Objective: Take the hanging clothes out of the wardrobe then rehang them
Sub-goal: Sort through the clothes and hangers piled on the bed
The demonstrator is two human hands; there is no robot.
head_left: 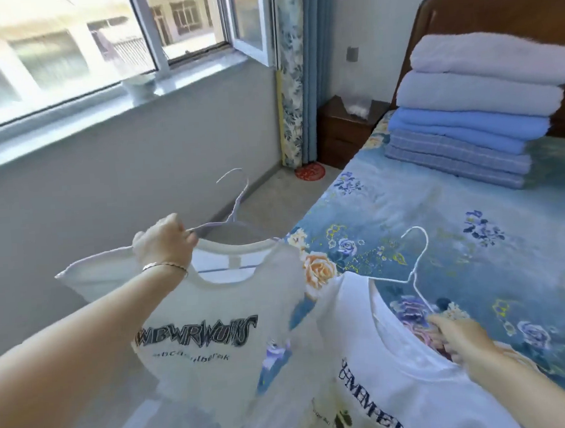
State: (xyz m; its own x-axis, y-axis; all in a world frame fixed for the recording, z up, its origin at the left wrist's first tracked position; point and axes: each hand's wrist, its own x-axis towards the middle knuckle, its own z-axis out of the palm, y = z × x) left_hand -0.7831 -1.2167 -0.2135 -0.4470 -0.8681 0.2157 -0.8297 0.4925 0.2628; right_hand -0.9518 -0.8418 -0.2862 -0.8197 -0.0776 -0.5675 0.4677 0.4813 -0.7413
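My left hand [163, 244] grips the shoulder of a thin lilac wire hanger [236, 200] and holds it up in the air. A white T-shirt with black lettering [202, 323] hangs on it, over the floor beside the bed. A second white T-shirt with dark lettering [380, 387] lies on the floral bed [478, 267], still on a white wire hanger [418, 267]. My right hand [457, 337] grips that hanger's arm at the shirt's collar. No wardrobe is in view.
A stack of folded blankets [478, 110] sits at the bed's head, against a wooden headboard. A dark nightstand [345, 132] stands in the corner by blue curtains. A window with a sill and a bowl [138, 85] runs along the left wall.
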